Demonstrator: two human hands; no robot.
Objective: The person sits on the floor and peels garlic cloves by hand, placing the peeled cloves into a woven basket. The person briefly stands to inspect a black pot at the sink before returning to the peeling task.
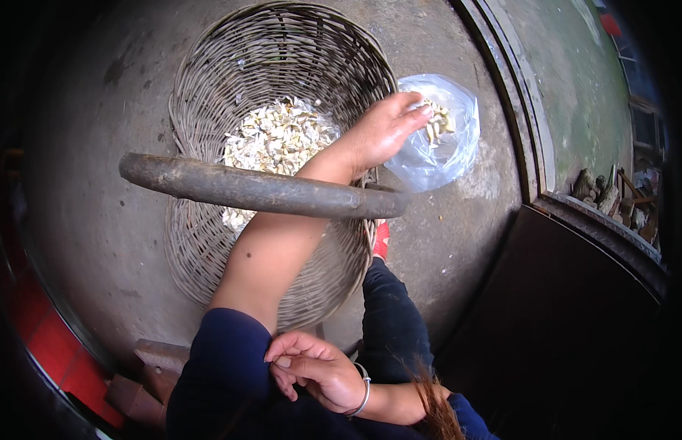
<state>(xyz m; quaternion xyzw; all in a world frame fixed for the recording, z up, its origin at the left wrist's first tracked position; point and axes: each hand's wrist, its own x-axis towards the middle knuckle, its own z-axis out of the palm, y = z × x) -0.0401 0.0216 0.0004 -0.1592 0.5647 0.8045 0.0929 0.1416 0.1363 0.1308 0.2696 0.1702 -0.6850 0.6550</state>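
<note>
My left hand (387, 129) reaches across the wicker basket (209, 88) and hangs palm down over a clear plastic bag (456, 159) on the floor. Pale garlic cloves (439, 122) show just past its fingertips, in the mouth of the bag; whether any are held is hidden. My right hand (324, 371), with a silver bangle (365, 388) on the wrist, is close to my navy left sleeve (231, 341). Its fingers are curled, and whether something is pinched there is unclear. Garlic cloves and papery skins (275, 137) lie heaped on the basket's bottom.
A thick wooden handle (264, 187) arches over the basket, above my left forearm. My red shoe (381, 239) is beside the basket. A metal-edged door sill (530, 181) borders the concrete floor (126, 110) at right, with firewood (610, 198) beyond it. A wooden stool (162, 355) stands lower left.
</note>
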